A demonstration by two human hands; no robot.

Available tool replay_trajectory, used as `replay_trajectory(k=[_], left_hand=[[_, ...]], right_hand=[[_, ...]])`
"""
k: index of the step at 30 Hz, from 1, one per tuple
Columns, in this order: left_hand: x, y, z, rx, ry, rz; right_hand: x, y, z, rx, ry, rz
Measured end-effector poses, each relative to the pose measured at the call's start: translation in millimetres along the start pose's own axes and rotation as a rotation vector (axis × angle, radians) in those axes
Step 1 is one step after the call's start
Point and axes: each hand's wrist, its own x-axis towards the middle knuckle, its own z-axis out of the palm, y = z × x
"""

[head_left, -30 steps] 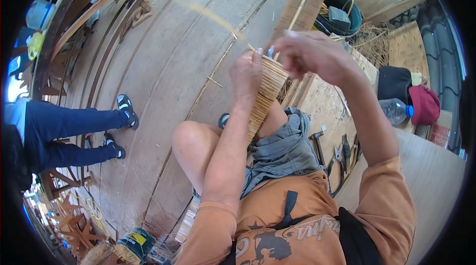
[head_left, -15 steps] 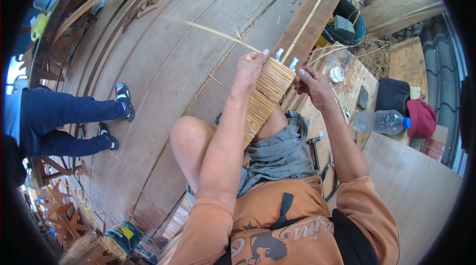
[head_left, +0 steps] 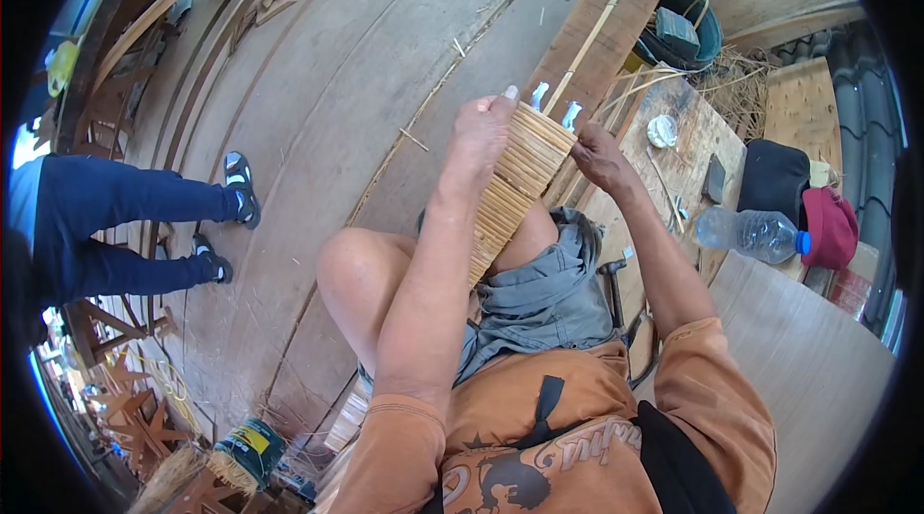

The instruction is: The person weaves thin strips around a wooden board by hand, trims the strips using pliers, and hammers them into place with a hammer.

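A panel of narrow straw-coloured reed strips (head_left: 515,182), laid side by side, slants across my lap. My left hand (head_left: 481,134) is closed on its upper left edge, thumb on top and fingers partly hidden. At the upper right corner, my right hand (head_left: 604,160) grips the panel's edge, its fingertips tucked out of sight behind it. Two small pale-blue pieces (head_left: 572,115) stand up at the panel's far end. Beyond them a long thin light strip (head_left: 602,23) runs along a brown board (head_left: 568,47).
On the wooden bench (head_left: 685,95) at right are a white round lid (head_left: 662,131), a plastic bottle (head_left: 746,233) and a maroon cap (head_left: 830,228). A dark bucket (head_left: 707,28) stands behind. A person in dark trousers (head_left: 144,192) stands at left. A green tin (head_left: 248,447) holds straw bristles.
The long thin strip that stuck out leftward past my left hand no longer shows. My right hand has turned, with its fingers now further behind the panel's edge. The view has shifted slightly.
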Motion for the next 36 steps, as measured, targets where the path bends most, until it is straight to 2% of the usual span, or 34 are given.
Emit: replay_trajectory(k=[2,4,7,9,13,19,22,24,27,29,32,34,36], left_hand=[[-5.2,9.0,-1.9,-0.141,-0.08,-0.069],[-4.9,8.7,-4.4,-0.23,-0.103,-0.081],[-6.9,9.1,-5.5,-0.412,-0.214,-0.135],[-5.8,11.8,-1.5,-0.235,-0.273,-0.022],[-3.5,11.2,-5.2,-0.311,-0.323,-0.073],[-4.0,11.8,-4.0,-0.268,-0.286,-0.074],[-5.3,12.6,-4.3,-0.248,-0.278,-0.085],[-3.4,9.1,-4.3,-0.217,-0.292,-0.054],[-2.5,10.8,0.1,-0.225,-0.26,0.022],[-3.5,15.0,-1.2,-0.192,-0.288,-0.004],[-5.0,14.6,0.7,-0.216,-0.282,-0.019],[-5.8,15.5,0.5,-0.262,-0.278,-0.037],[-7.0,17.3,1.7,-0.257,-0.282,-0.047]], right_hand=[[2.1,-3.9,-8.2,-0.349,-0.186,0.055],[-7.3,-15.3,-5.8,0.362,-0.062,0.134],[-16.1,-14.1,-18.5,0.514,-0.17,0.16],[-18.1,-12.2,-21.6,0.571,-0.237,0.141],[-19.6,-17.7,-8.6,0.534,-0.105,0.205],[-20.4,-19.6,4.0,0.394,0.166,0.118],[-22.7,-27.0,7.2,0.317,0.226,0.16],[-22.9,-22.6,8.5,0.252,0.279,0.109],[-22.9,-27.1,-3.2,0.138,0.154,0.137],[-35.9,-39.0,-25.6,0.205,0.064,0.229],[-58.9,-31.2,-49.9,0.381,0.085,0.269],[-70.8,-33.6,-54.7,0.404,0.107,0.273],[-79.2,-39.5,-53.4,0.406,0.094,0.369]])
